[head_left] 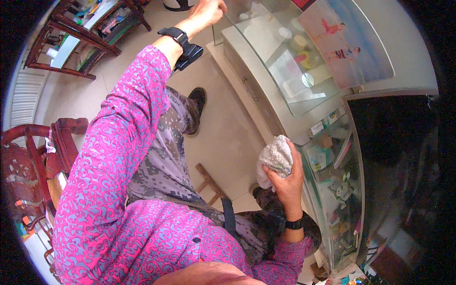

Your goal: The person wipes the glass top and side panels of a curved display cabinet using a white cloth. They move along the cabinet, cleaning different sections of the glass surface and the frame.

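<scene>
In my right hand (289, 183) is a bunched, whitish-grey cloth (276, 156), gripped between thumb and fingers. This hand is beside the front of a glass-topped cabinet (249, 88). Stretched far forward, my left hand (209, 13) is closed, its fingers curled at the far left corner of the clear glass top (256, 35). Whether it grips the glass edge or something small is hidden. Under and behind the glass show round white and yellow items, too blurred to name.
A picture panel (344, 45) leans at the back of the glass, beside a large black screen (394, 156). Small items fill the glass-fronted compartment (332, 185) below. Dark wooden furniture (76, 38) and a carved chair (33, 166) stand left. A wooden stool leg (209, 180) shows below me.
</scene>
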Tool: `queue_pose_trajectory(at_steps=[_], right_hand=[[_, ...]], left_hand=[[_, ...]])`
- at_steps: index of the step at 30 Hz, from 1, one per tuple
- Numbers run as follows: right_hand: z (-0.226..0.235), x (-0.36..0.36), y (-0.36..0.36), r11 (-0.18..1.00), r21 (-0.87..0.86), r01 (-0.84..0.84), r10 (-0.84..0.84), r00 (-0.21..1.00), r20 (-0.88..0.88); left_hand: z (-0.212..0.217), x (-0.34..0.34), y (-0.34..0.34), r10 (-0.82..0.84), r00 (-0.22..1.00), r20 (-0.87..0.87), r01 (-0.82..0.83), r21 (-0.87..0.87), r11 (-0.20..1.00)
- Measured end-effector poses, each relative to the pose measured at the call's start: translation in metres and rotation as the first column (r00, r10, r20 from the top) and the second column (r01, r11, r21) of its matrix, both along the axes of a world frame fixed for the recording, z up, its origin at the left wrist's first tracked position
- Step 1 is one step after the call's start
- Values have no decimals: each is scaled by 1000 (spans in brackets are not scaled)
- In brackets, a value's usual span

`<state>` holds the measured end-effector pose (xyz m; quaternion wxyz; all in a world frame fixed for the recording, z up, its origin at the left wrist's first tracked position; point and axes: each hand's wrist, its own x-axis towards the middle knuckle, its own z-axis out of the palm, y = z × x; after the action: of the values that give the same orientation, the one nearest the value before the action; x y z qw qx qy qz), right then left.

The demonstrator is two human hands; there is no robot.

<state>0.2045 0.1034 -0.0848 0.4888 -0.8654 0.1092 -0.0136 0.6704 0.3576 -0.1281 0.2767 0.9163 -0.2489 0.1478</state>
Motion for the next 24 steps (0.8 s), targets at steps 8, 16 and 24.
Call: queue_pose_trajectory(at_steps=[8,16,24], right_hand=[[-3,1,0,1000,-3,1,-1,1000,12],[-6,1,0,1000,16,18,-18,1000,21],[-9,1,-1,1000,10,21,-22,999,29]], left_hand=[[-4,-2,14,138,980,-142,-140,-8,990],[1,0,14,51,997,59,-47,-64,997],[-15,5,4,-9,996,88,12,-36,999]])
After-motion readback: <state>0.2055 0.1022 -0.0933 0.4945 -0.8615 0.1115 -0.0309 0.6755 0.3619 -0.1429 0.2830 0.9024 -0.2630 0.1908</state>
